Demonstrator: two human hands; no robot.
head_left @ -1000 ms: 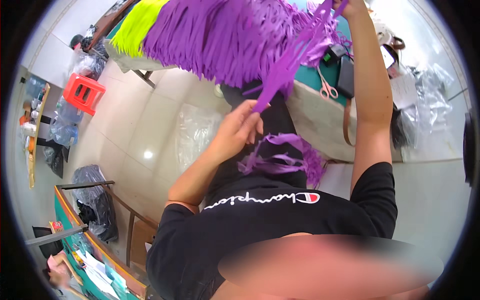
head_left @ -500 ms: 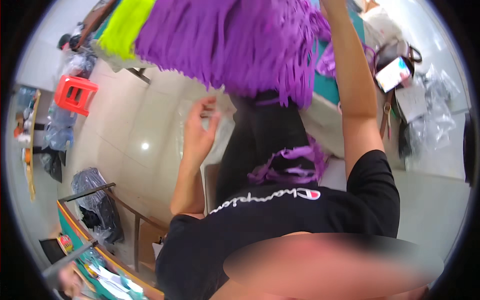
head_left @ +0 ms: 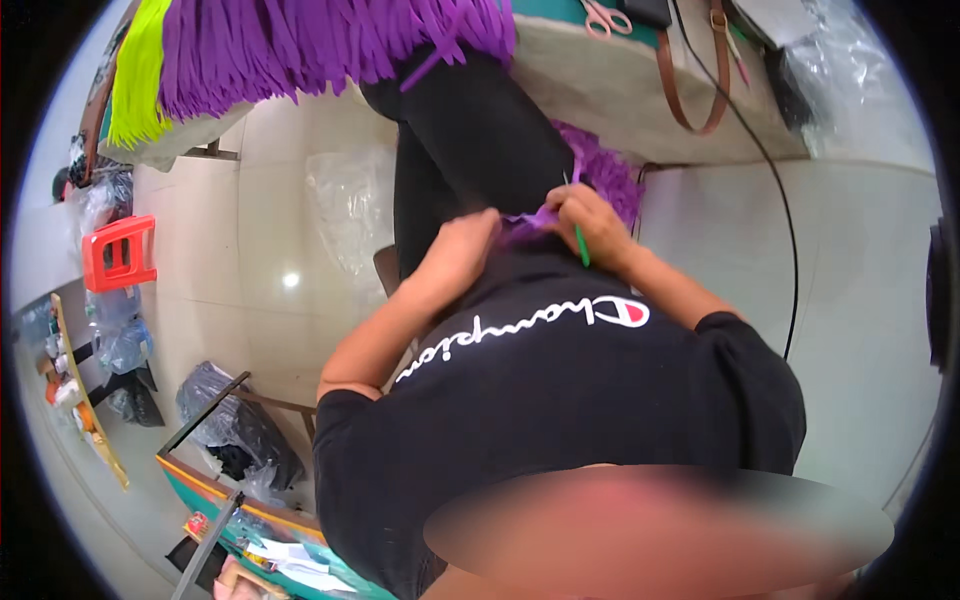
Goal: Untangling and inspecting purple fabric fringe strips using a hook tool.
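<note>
At my lap, my left hand (head_left: 460,252) is closed on one end of a purple fringe trim (head_left: 525,222); its fingertips are slightly blurred. My right hand (head_left: 592,228) pinches a slim green-handled tool (head_left: 582,246) with a thin pointed tip sticking out above the fingers. The trim stretches between both hands, and the right fingers also touch it. More of this purple fringe (head_left: 612,172) hangs beside my right thigh. Further off, a large purple fringed piece (head_left: 300,50) drapes over the table edge, with neon yellow-green fringe (head_left: 140,80) at its left end.
Pink-handled scissors (head_left: 605,18) lie on the green tabletop. A brown strap (head_left: 668,85) hangs from the table, and a black cable (head_left: 785,205) runs down at right. A red stool (head_left: 120,252) stands at left. Clear plastic (head_left: 345,205) lies on the floor.
My right arm has come back from the table to my lap, with the green-handled tool now showing. My left hand has moved from the air onto the purple trim. The view has shifted.
</note>
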